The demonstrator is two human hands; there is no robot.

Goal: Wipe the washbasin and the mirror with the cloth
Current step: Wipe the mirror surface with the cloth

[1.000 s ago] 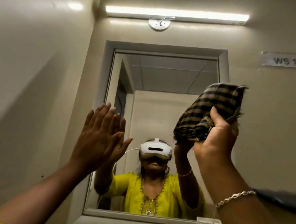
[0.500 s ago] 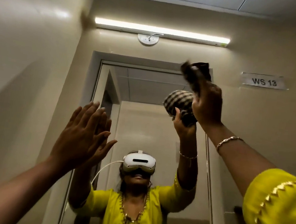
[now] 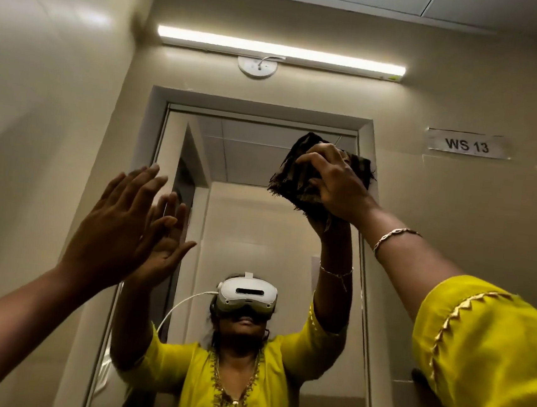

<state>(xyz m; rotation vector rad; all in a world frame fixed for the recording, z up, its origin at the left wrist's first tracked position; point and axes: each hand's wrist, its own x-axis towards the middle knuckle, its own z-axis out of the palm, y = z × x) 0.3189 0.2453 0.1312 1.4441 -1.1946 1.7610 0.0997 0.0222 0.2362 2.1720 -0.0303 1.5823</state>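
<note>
A tall framed mirror (image 3: 252,221) hangs on the beige wall straight ahead. My right hand (image 3: 334,183) grips a dark checked cloth (image 3: 295,179) and holds it flat against the glass near the mirror's upper right corner. My left hand (image 3: 118,221) is raised with straight, spread fingers at the mirror's left edge, its palm toward the glass; whether it touches the glass I cannot tell. The reflection shows a person in a yellow top wearing a white headset. The washbasin is out of view.
A lit tube light (image 3: 281,52) runs above the mirror. A paper label reading WS 13 (image 3: 466,144) is stuck on the wall to the right. The left wall (image 3: 39,115) stands close beside the mirror.
My right hand has brought the cloth down from the mirror's top edge and spread it flat on the glass. The view has tilted up. My left hand stays raised at the left edge.
</note>
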